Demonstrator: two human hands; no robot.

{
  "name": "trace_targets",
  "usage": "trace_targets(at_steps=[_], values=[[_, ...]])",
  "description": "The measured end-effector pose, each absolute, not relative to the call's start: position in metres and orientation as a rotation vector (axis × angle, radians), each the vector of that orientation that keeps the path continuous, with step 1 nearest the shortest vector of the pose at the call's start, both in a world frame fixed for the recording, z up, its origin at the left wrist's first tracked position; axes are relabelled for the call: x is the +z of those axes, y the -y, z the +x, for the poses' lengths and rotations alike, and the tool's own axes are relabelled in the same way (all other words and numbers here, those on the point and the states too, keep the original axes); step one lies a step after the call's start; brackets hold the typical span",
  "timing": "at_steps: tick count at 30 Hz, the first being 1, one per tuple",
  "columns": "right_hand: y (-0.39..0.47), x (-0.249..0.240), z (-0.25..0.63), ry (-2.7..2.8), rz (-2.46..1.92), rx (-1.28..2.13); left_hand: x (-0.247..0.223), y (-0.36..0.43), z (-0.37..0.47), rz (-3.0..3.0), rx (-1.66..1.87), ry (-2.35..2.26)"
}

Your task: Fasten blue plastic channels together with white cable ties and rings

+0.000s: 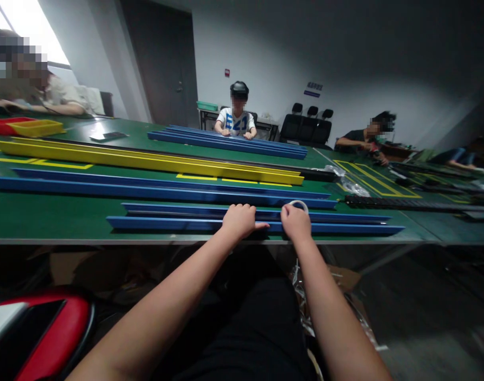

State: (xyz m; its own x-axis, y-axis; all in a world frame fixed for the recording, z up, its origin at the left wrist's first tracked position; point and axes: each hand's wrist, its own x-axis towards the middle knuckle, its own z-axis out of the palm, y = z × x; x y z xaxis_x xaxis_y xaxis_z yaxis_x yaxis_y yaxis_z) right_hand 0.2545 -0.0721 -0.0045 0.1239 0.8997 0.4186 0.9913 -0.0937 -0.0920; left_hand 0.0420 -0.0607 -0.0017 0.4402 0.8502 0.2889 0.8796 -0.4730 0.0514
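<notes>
A blue rail (157, 224) with two raised sides lies along the near edge of the green table (75, 219). The left hand (240, 219) rests over it near the middle, fingers curled down and thumb stretched out along the front side (whether it truly grips, I cannot tell). Just beside it, the right hand (296, 221) is closed at the rail, its curled fingers around a pale roll of tape (299, 201). Behind lies a longer blue rail (107, 185), then a yellow rail (154, 161). Toward the far edge, several more blue rails (230, 145) sit before a co-worker (236, 119), whose hands are at them. A red tray (1, 125) and a yellow tray (37, 127) stand near the table's far left corner.
</notes>
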Motion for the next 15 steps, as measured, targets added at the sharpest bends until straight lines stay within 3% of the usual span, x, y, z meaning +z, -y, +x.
trace_targets(at_steps=[5,15], values=[[0.075,-0.01,0.22,1.878,-1.973,-0.419,0.001,0.059,0.047,-2.631,-0.379,1.524],[0.068,0.002,0.288,1.674,-2.188,-0.264,0.005,0.045,-0.008,-2.643,-0.258,1.547]])
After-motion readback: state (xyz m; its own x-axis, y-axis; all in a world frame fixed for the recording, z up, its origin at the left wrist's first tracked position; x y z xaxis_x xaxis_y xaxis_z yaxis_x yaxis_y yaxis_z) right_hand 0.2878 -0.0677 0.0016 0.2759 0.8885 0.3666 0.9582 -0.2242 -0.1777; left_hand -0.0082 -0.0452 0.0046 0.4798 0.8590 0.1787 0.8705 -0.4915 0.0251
